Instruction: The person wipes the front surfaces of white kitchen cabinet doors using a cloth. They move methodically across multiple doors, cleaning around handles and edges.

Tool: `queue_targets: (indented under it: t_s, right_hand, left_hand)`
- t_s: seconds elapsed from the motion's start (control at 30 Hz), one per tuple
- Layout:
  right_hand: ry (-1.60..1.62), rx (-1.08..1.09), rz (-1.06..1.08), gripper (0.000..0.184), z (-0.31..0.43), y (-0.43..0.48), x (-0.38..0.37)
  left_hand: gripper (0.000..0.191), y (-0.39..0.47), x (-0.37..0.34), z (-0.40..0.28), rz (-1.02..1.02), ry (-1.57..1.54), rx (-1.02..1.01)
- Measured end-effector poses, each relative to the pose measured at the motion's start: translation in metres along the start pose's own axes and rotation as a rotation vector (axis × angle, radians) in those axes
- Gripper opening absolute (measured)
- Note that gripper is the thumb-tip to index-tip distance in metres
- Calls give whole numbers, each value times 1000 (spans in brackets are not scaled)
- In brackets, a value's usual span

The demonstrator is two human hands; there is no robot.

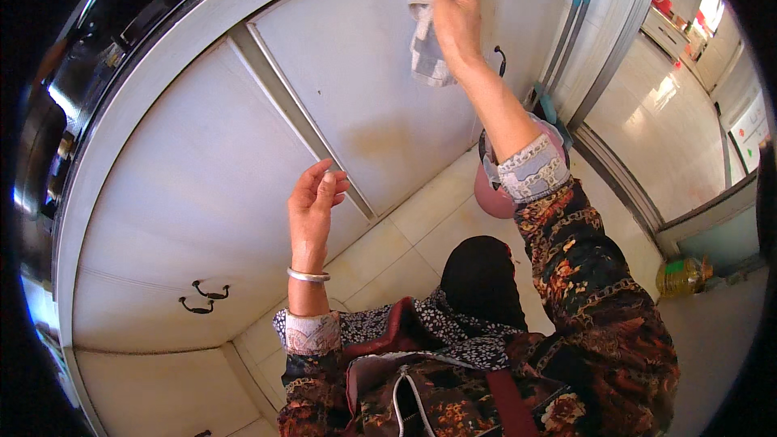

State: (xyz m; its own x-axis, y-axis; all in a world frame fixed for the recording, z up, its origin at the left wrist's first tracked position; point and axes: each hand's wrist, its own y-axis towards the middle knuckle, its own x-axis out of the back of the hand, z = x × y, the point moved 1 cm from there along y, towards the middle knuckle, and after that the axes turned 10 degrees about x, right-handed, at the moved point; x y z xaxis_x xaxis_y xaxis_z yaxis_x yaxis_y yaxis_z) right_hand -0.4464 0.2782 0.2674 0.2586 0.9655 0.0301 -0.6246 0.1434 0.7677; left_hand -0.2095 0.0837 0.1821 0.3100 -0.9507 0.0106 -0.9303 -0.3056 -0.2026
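Note:
My right hand (456, 18) is raised at the top, gripping a checked cloth (428, 51) that hangs down over a white cabinet door (364, 67). The cloth lies close to the door's upper part; whether it touches cannot be told. My left hand (318, 188), with a metal bangle on the wrist, is held in front of the lower cabinet near the strip between two doors. Its fingers are loosely curled and apart, holding nothing. A yellowish stain (379, 138) and a small dark mark show on the door.
Dark curved handles (205, 298) sit on the left doors, another (501, 60) at right. A pink bin (493, 194) with a bag liner stands beyond my right forearm. Right of it are a sliding-door track (619, 185) and an oil bottle (683, 277). A stove (79, 82) edges the upper left.

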Motion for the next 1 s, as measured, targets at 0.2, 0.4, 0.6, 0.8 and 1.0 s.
queue_targets:
  t_s: [0.2, 0.4, 0.6, 0.8, 1.0]
  right_hand:
    - [-256, 73, -5, 56, 7, -107, -52]
    - [-312, -438, 194, 60, -32, -243, -54]
    - [312, -543, 39, 52, -40, -235, -46]
    - [-117, 166, 29, 51, 82, -133, -60]
    - [-339, 268, 238, 57, 67, -153, -78]
  left_hand:
    - [40, 7, 2, 8, 10, 17, -17]
    - [40, 6, 10, 11, 10, -22, -43]
    - [41, 9, 18, 6, -13, -59, -61]
    - [40, 3, 28, 7, -46, -59, -52]
    - [39, 0, 24, -1, -59, -63, -66]
